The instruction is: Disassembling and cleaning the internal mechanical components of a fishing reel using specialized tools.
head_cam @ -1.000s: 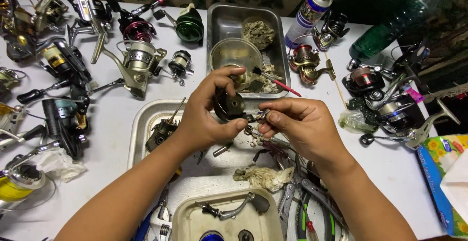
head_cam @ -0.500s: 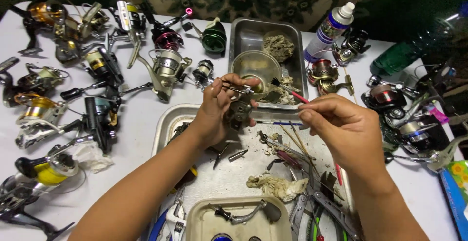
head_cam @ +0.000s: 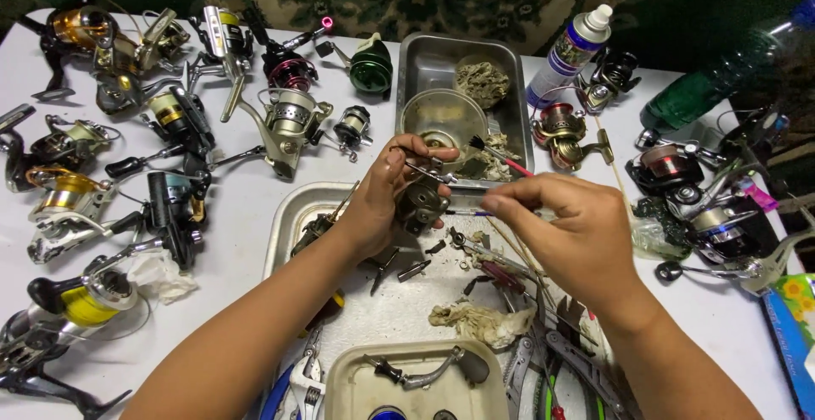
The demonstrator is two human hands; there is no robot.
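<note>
My left hand (head_cam: 386, 195) grips a dark fishing reel body (head_cam: 422, 202) above a metal tray (head_cam: 297, 216) and pinches a thin metal shaft (head_cam: 424, 172) that sticks out of it. My right hand (head_cam: 569, 229) sits just to the right, fingers closed on a slim pen-like tool (head_cam: 467, 213) whose tip points left at the reel body. A red-handled brush (head_cam: 503, 158) lies slanted behind the hands, over the edge of the rear steel pan (head_cam: 424, 55).
Several fishing reels (head_cam: 284, 123) cover the white table (head_cam: 229, 242) at left, more reels (head_cam: 713, 216) at right. A round bowl (head_cam: 441, 118) sits in the rear pan. Nearby: spray can (head_cam: 564, 50), green bottle (head_cam: 705, 89), dirty rag (head_cam: 480, 322), pliers (head_cam: 560, 360), beige tub (head_cam: 416, 386).
The view has shifted, so the whole scene sits lower and more to the right. My hands have drawn slightly apart; the left now pinches the thin shaft on the reel body.
</note>
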